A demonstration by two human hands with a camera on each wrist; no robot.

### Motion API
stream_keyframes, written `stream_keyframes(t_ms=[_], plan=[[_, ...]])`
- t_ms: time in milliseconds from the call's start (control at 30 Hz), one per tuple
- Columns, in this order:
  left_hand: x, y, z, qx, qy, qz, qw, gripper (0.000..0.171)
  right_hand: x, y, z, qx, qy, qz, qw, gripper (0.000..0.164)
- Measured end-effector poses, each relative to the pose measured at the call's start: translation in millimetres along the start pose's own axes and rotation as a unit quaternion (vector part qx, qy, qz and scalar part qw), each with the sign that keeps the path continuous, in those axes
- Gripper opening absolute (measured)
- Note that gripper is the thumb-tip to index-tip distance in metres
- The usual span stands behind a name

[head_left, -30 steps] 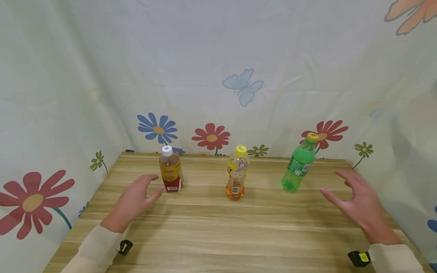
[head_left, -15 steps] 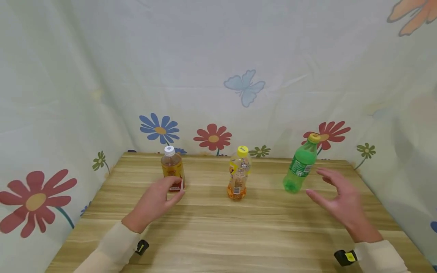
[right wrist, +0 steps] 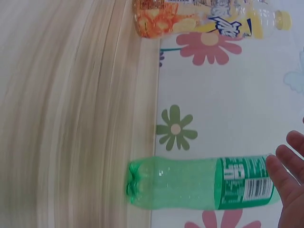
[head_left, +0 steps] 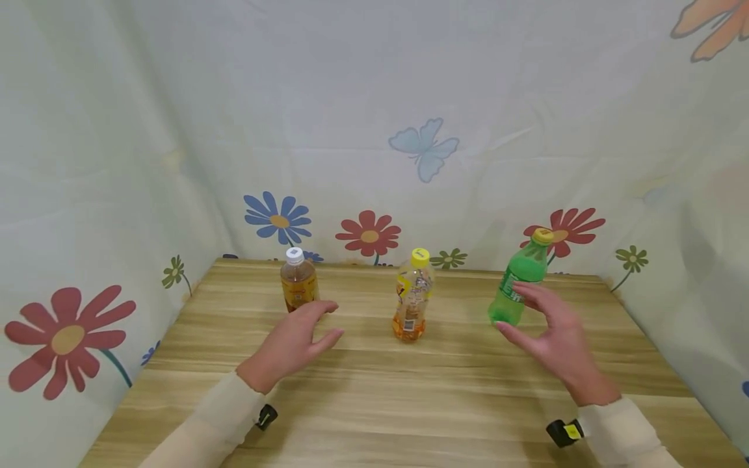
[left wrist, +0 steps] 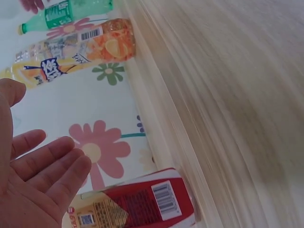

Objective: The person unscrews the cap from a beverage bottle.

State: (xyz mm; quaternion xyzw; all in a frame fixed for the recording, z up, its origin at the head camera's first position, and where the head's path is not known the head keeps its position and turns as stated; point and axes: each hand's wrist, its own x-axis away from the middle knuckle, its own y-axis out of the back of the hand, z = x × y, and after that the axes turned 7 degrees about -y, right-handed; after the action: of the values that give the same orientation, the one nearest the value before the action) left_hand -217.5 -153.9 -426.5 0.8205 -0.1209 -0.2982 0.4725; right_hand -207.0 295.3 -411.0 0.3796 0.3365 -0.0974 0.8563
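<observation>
At the near end, cream sleeves reach in over the tabletop [head_left: 398, 396], a small black device at each wrist. The left hand [head_left: 292, 344] is released, its thumb apart from its loosely bent fingers. Just beyond it stands the white-capped bottle [head_left: 300, 286], its red lower part covered by the hand in the head view. The right hand [head_left: 556, 338] is relaxed too, thumb and fingers spread just beside the green bottle [right wrist: 190, 183]; whether a fingertip touches the label, I cannot tell. Between these two, apart from both hands, stands the yellow-capped bottle [head_left: 414, 296]. The tabletop is pale wood with streaky grain. Behind and along the sides hangs a whitish cloth [head_left: 351, 117] printed with red, blue and green flowers and a light-blue butterfly.
</observation>
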Motion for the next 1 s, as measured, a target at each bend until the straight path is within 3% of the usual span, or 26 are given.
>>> stream_keyframes(t_ms=[500,767,1000], plan=[[-25.9,-21.4,-11.7,0.035,-0.005,0.016,0.9992,0.056,-10,-23,17,-0.047,-0.005,0.017,0.999,0.073],[-40.2,-34.8,-15.7,0.060,0.015,0.026,0.9977,0.062,-14,-33,23,-0.058,-0.040,0.034,0.997,0.073],[-55.4,-50.2,-18.3,0.101,0.033,0.039,0.9935,0.069,-17,-43,25,-0.065,-0.096,0.072,0.991,0.073]])
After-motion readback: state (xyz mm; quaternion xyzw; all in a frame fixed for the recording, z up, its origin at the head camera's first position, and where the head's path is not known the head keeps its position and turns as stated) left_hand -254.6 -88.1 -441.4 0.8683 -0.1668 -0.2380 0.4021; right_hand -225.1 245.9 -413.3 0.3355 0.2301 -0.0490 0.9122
